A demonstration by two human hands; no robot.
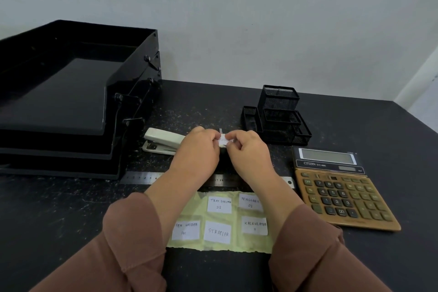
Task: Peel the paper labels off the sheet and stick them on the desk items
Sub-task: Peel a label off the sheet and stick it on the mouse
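Observation:
A pale yellow backing sheet (220, 245) lies near the front edge with several handwritten white labels on it, reading tray dokumen, penggaris, pen holder, strapler and kalkulator. My left hand (198, 152) and my right hand (248, 152) meet above the desk, both pinching one small white label (223, 141) between their fingertips. Its writing is mostly hidden by my fingers. A white stapler (161, 141) lies just left of my left hand. A steel ruler (139, 177) runs across under my wrists. The gold calculator (341, 194) sits at the right.
A stack of black document trays (71, 102) fills the left side. A black mesh pen holder (278, 114) stands behind my right hand. The dark desk (59, 216) ends at a grey wall behind and drops off at the far right.

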